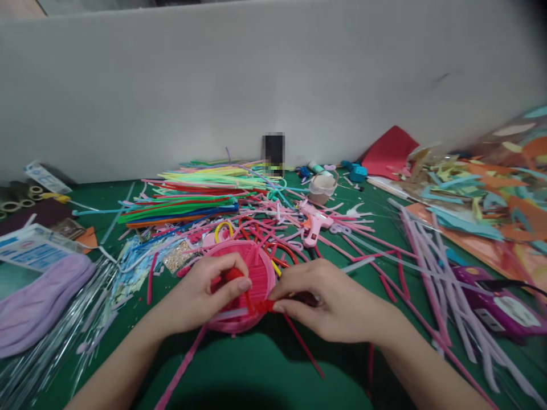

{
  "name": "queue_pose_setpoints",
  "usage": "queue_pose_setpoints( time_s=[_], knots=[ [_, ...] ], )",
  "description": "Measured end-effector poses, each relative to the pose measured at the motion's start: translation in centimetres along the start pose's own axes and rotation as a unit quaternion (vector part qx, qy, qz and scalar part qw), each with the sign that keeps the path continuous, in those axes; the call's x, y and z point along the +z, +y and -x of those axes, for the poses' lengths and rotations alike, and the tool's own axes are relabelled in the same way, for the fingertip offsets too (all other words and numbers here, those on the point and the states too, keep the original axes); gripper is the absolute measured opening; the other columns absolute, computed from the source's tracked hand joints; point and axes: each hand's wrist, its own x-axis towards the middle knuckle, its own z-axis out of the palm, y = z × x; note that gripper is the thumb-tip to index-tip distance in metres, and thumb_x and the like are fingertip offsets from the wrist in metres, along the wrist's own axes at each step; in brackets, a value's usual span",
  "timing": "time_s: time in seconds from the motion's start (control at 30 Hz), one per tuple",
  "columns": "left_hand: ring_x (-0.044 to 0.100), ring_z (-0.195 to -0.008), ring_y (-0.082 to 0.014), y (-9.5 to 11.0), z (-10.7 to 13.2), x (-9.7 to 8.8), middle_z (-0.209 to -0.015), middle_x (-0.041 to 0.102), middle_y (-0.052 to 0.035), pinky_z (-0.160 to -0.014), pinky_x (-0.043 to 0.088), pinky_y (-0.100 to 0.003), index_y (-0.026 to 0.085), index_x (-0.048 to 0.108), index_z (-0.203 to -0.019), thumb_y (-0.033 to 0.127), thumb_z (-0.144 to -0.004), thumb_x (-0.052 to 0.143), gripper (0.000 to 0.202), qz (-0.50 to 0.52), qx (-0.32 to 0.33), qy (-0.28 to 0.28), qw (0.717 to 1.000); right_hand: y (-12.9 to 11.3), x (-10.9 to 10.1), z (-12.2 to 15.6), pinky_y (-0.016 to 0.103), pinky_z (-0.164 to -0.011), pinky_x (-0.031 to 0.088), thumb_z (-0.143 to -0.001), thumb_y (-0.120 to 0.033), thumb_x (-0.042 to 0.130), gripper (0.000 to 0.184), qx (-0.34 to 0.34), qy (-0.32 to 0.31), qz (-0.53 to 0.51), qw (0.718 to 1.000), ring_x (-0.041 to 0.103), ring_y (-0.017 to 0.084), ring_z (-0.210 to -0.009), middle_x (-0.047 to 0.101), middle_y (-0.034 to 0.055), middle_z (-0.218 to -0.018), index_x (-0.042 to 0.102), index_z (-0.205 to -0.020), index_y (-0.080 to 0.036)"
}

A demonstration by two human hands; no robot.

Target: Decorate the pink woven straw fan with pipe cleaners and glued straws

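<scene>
Both hands are over a round pink piece (256, 267) that looks woven from pipe cleaners and lies on the green table. My left hand (213, 296) pinches a small red pipe cleaner shape (234, 274) between thumb and fingers. A coiled red pipe cleaner end (258, 308) runs across to my right hand (318, 299), whose thumb and fingertips are closed on it. Whether the two red parts are one piece I cannot tell. Beneath my left hand, a pink strip (188, 359) trails toward me. A thin red stem (304, 347) lies below my right hand.
Behind the hands lie a heap of coloured pipe cleaners (188, 199), a pink glue gun (315, 225) and a small cup (322, 188). Lilac stems (440, 285) and a purple device (499, 302) are at right. A lilac padded object (47, 299) sits at left. A grey partition (192, 91) closes the back.
</scene>
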Motion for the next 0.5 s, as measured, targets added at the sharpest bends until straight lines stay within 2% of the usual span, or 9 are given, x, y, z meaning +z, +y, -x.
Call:
queue_pose_setpoints(
  time_s=[0.07,0.17,0.3,0.37,0.5],
  knots=[
    [0.047,-0.059,-0.0125,-0.3,0.0,0.4,-0.067,0.052,0.002,-0.055,0.038,-0.024,0.019,0.056,-0.076,0.046,-0.093,0.051,0.032,0.111,-0.034,0.002,0.993,-0.3,-0.1,0.2,0.02,-0.059,0.044,-0.089,-0.014,0.06,0.013,-0.015,0.022,-0.063,0.998,0.06,0.01,-0.063,0.072,0.0013,-0.076,0.073,-0.088,-0.018],
    [0.039,-0.051,-0.0106,-0.7,-0.2,1.9,-0.061,0.046,0.0034,-0.047,0.031,-0.023,0.019,0.054,-0.076,0.058,-0.087,0.055,0.04,0.262,-0.083,0.023,0.961,-0.5,0.0,0.3,0.02,-0.052,0.041,-0.09,-0.022,0.062,0.013,-0.012,0.087,-0.117,0.989,0.056,0.01,-0.057,0.07,0.0023,-0.072,0.074,-0.087,-0.017],
    [0.035,-0.047,-0.0085,-0.7,-0.7,4.2,-0.059,0.043,0.0053,-0.045,0.028,-0.021,0.02,0.047,-0.074,0.058,-0.085,0.058,0.041,0.379,-0.125,0.084,0.913,-0.3,0.6,0.2,0.02,-0.045,0.037,-0.088,-0.026,0.064,0.014,0.035,0.192,-0.118,0.974,0.051,0.009,-0.051,0.069,0.0022,-0.069,0.074,-0.086,-0.016],
    [0.036,-0.048,-0.0089,-0.5,-0.8,4.9,-0.058,0.043,0.005,-0.047,0.03,-0.022,0.02,0.047,-0.071,0.057,-0.087,0.055,0.042,0.353,-0.126,0.121,0.919,-0.1,0.9,-0.1,0.02,-0.044,0.037,-0.087,-0.027,0.064,0.015,0.064,0.248,-0.107,0.961,0.052,0.009,-0.05,0.07,0.003,-0.069,0.074,-0.086,-0.016],
    [0.048,-0.056,-0.0127,0.0,-0.7,5.5,-0.061,0.051,0.0017,-0.055,0.039,-0.025,0.019,0.054,-0.07,0.054,-0.092,0.047,0.042,0.152,-0.092,0.196,0.964,0.4,1.7,-0.5,0.02,-0.043,0.039,-0.086,-0.027,0.065,0.013,0.09,0.328,-0.06,0.938,0.054,0.01,-0.048,0.07,0.0021,-0.067,0.074,-0.085,-0.017]
  ],
)
